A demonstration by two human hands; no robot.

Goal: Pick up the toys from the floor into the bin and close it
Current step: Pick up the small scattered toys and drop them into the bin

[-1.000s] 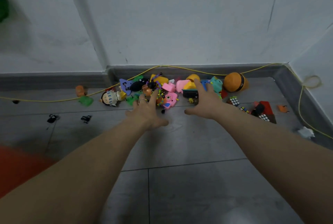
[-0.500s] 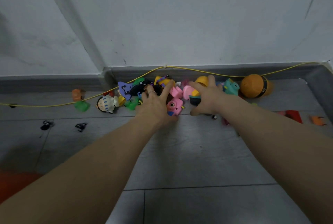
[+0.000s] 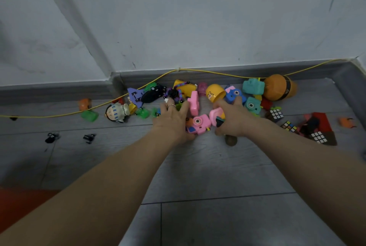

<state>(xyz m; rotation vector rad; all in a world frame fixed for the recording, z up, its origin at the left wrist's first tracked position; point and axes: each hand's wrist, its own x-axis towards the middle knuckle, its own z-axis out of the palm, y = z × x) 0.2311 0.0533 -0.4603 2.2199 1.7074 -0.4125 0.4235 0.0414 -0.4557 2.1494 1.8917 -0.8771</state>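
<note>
None of the toys (image 3: pixel 215 95) visibly sits in a bin, which is out of view: all lie on the floor (image 3: pixel 198 166) by the wall, the left hand (image 3: pixel 174 121) and right hand (image 3: pixel 230 118) cupping, fingers curled, a pink camera toy (image 3: pixel 199 124) between them.

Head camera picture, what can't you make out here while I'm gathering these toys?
- Bin: nowhere in the head view; only a blurred red patch cut off at the lower left edge.
- Toys beneath the left hand and right hand: hidden by the hands.
- Whether either hand already grips anything: fingertips buried in the pile.
- Two small black objects: too small to identify.
</note>
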